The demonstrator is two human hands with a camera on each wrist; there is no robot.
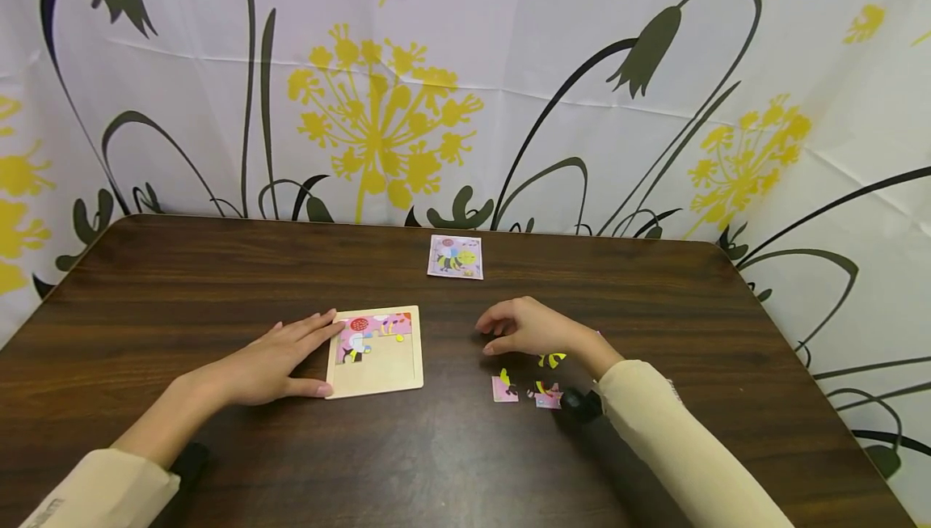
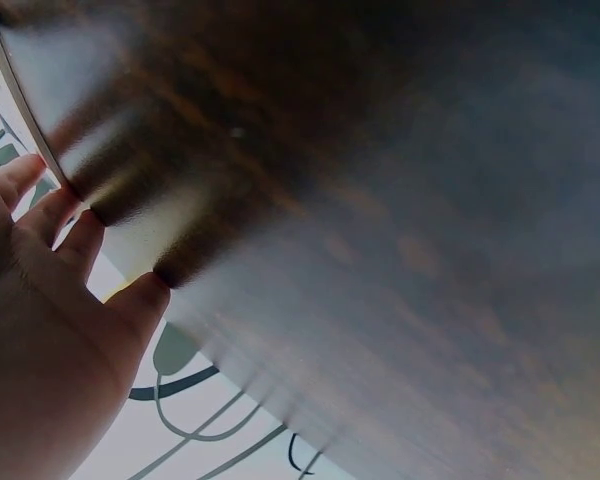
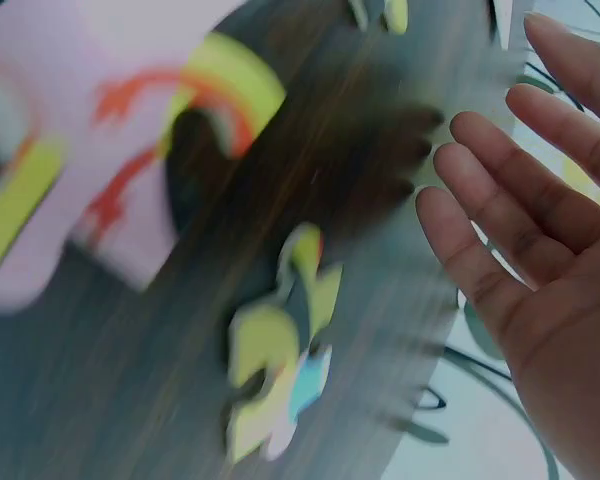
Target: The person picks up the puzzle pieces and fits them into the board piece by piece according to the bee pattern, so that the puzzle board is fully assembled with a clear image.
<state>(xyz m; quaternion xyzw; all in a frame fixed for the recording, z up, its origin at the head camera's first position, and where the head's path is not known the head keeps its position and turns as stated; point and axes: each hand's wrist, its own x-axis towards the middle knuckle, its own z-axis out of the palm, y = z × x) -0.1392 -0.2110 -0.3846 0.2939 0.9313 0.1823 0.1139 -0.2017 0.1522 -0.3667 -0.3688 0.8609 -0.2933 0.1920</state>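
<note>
A shallow wooden puzzle tray (image 1: 381, 370) lies on the table, with several pink bee pieces (image 1: 381, 325) fitted along its top and left side. My left hand (image 1: 280, 358) rests at the tray's left edge, fingers extended and thumb at the lower left corner. To the right of the tray my right hand (image 1: 534, 327) hovers over the table, fingers loosely bent, holding nothing. Loose puzzle pieces lie below it: a pink one (image 1: 505, 388), another pink one (image 1: 549, 395) and a yellow-black one (image 1: 552, 360). In the right wrist view, a yellow piece (image 3: 285, 350) lies near the spread fingers.
A small square picture card (image 1: 455, 257) of a bee lies towards the back of the dark wooden table (image 1: 291, 455). Behind the table hangs a white cloth (image 1: 538, 51) printed with flowers. A dark wrist device (image 1: 579, 404) shows beneath the right wrist.
</note>
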